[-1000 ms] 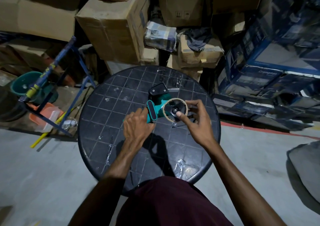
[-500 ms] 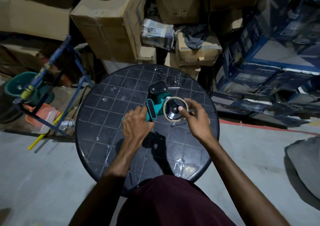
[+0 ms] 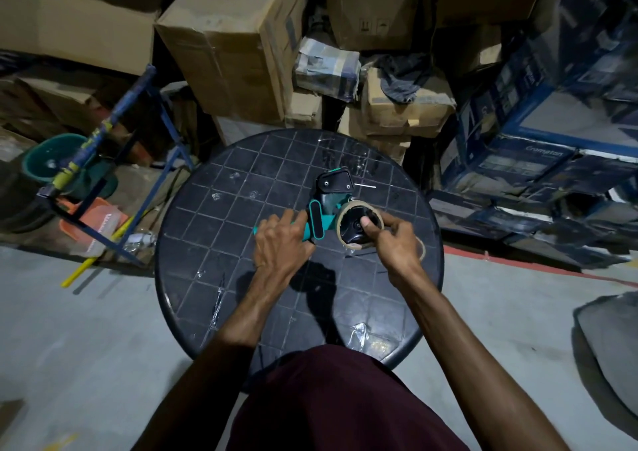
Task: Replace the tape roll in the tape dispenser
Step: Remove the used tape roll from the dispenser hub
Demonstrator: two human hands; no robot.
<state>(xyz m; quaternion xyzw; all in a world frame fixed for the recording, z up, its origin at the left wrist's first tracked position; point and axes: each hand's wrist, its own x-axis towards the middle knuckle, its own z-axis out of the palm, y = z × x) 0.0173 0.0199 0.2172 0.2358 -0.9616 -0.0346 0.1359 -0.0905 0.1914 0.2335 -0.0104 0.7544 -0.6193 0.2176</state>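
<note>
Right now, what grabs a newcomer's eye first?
The teal tape dispenser lying on the round black table, left hand on its handle. The right hand thumbs the hub of the nearly spent tape roll. Cardboard boxes crowd behind.

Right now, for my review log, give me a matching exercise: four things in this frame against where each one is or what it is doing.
Things:
1. left hand
2. right hand
3. tape roll
4. green bucket

States:
A. on the floor, left of the table
B. around the dispenser's black hub
C. gripping the teal handle
D. thumb pressing on the hub

Pairs: 1-C, 2-D, 3-B, 4-A
</note>
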